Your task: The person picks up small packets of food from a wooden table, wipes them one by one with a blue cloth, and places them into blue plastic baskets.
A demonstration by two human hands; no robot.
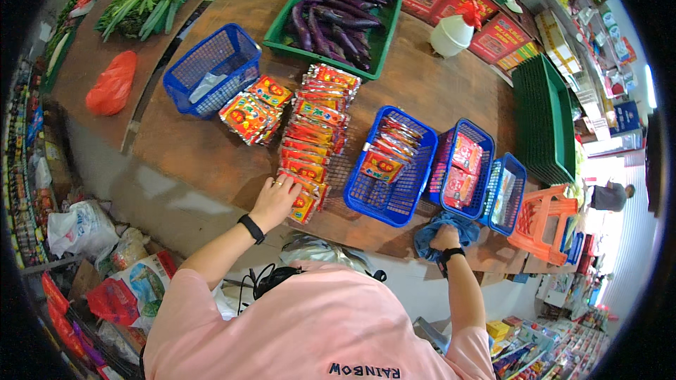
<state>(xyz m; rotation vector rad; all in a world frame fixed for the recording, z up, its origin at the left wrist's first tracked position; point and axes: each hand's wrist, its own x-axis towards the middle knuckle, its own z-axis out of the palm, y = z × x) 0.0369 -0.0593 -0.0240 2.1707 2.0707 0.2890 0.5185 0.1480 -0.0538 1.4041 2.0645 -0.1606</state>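
My left hand (pixel 275 199) rests on the near end of a long overlapping row of red and yellow foil packets (pixel 309 142); whether it grips one cannot be told. My right hand (pixel 446 238) is closed on a blue cloth (pixel 424 237) at the table's near edge. Between the hands stands a blue plastic basket (pixel 404 216) with similar packets (pixel 383 164) in its left part. Beside it a second blue basket (pixel 458 210) holds pink packets (pixel 460 187). A loose pile of packets (pixel 248 116) lies left of the row, next to a blue basket (pixel 211 58) with a whitish piece inside.
A green crate (pixel 317 58) of eggplants (pixel 343 21) stands beyond the row. Further right are a white container (pixel 451 36), stacked green crates (pixel 544 116), a small blue basket (pixel 509 195) and an orange plastic stool (pixel 544 221). A red bag (pixel 112 84) lies left. A person (pixel 608 197) is far off.
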